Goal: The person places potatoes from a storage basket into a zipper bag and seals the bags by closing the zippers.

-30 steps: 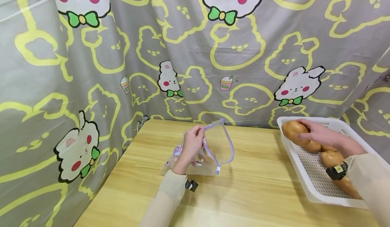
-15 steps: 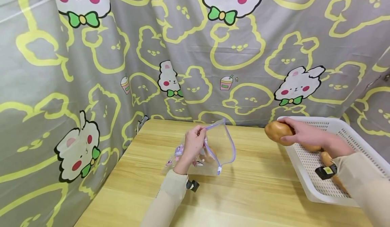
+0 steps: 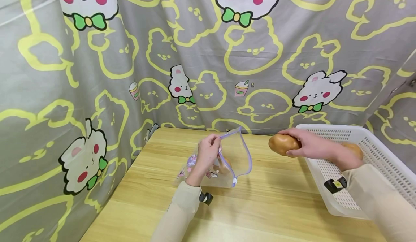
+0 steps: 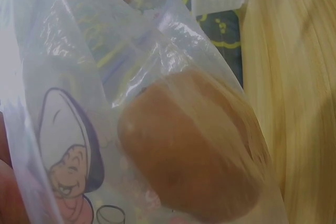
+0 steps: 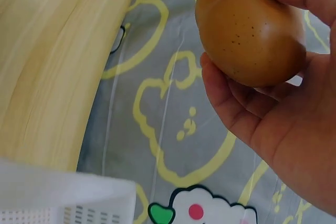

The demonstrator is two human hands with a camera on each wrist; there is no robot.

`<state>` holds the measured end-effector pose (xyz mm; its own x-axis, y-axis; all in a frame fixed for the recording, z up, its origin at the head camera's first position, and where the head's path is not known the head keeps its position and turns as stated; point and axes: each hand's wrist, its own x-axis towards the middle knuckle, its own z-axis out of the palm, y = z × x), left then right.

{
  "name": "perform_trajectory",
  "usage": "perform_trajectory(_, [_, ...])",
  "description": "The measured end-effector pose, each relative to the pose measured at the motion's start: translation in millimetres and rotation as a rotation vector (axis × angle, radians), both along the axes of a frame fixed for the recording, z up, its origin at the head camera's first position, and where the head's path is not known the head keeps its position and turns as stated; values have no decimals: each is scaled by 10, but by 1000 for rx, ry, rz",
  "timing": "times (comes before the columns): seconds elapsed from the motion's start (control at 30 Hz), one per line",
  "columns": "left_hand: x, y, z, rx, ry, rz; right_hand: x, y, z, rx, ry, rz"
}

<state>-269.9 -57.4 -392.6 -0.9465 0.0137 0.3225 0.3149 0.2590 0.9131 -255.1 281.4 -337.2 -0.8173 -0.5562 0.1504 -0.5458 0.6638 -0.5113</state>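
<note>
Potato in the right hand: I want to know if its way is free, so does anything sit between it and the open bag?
Nothing visible does. The potato hangs above bare table, and the left hand holds the bag mouth open toward it.

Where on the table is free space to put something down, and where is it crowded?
Bare wood lies between the zip bag and the white basket, and along the near table edge below both sleeves. The back left corner behind the bag is bare too. It is crowded around the left hand gripping the bag, and in the basket.
</note>
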Motion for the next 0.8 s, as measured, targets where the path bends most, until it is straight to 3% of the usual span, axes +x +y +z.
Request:
perform_trajectory(0.47, [0, 23, 14, 24, -12, -15, -36, -298, -19, -3, 86, 74])
perform_trajectory(0.67, [-6, 30, 11, 24, -8, -16, -59, -417, -36, -26, 191, 134])
perform_trajectory(0.8, [-10, 32, 7, 29, -13, -16, -73, -491, -41, -63, 144, 136])
